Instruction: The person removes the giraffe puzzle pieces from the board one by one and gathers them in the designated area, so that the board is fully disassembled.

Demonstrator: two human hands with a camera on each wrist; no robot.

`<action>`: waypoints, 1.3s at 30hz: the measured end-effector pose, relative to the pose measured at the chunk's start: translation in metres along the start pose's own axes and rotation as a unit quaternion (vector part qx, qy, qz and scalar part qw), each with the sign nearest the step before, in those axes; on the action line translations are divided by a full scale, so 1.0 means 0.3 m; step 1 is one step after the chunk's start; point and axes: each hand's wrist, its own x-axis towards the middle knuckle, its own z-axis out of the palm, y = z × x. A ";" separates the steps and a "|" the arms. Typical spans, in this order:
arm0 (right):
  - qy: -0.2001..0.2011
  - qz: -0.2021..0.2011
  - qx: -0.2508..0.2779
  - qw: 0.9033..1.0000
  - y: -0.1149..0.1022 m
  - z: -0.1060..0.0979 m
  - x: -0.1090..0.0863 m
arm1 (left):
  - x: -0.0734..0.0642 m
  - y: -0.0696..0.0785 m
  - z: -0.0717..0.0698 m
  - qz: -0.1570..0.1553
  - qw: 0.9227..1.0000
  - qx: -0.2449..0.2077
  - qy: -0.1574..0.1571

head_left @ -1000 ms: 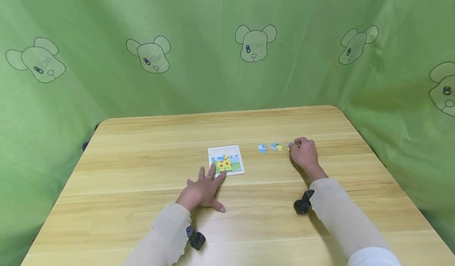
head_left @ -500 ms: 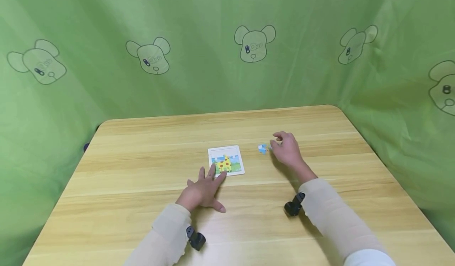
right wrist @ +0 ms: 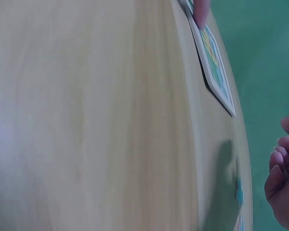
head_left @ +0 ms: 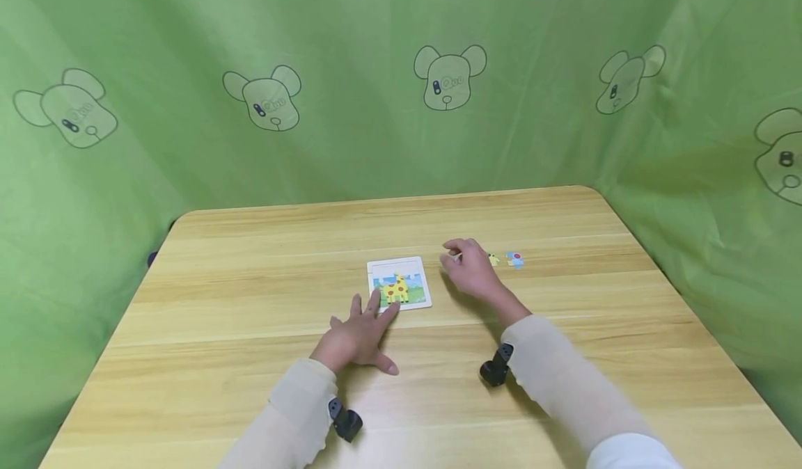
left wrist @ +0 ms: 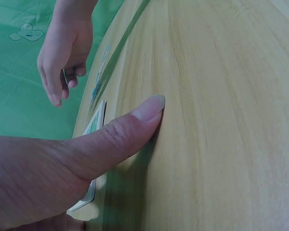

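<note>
In the head view, a white-framed giraffe puzzle [head_left: 413, 293] lies flat on the table, its lower part filled with picture and a white strip along its top. My left hand [head_left: 357, 340] lies spread in front of it, fingertips on its lower left edge and thumb stretched to the right. To the right of the frame, my right hand [head_left: 473, 272] hovers low with loosely bent fingers and nothing visible in them. It covers the leftmost loose puzzle piece in that view. A yellow puzzle piece [head_left: 493, 259] and a blue one with a red spot [head_left: 515, 259] lie beyond it.
The light wooden table [head_left: 250, 267] has rounded far corners. Green curtains [head_left: 351, 142] with mouse-head drawings hang behind and at both sides. Each sleeve carries a small black wrist camera, one on the left [head_left: 345, 420] and one on the right [head_left: 497, 366].
My right hand has moved left along the row, from the rightmost loose piece to the leftmost. The pieces it passed lie uncovered on the table. My left hand and the frame have stayed put.
</note>
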 end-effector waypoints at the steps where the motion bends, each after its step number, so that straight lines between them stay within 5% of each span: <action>1: -0.004 -0.001 0.000 1.000 -0.006 0.010 0.001 | 0.000 0.000 0.000 0.000 1.000 0.000 0.000; 17: -0.072 -0.032 -0.035 0.996 -0.085 0.145 0.017 | -0.001 -0.001 -0.005 -0.004 1.000 0.003 -0.006; 39: -0.143 -0.073 -0.054 0.986 -0.141 0.223 0.016 | 0.008 -0.011 -0.001 0.005 1.000 0.007 -0.004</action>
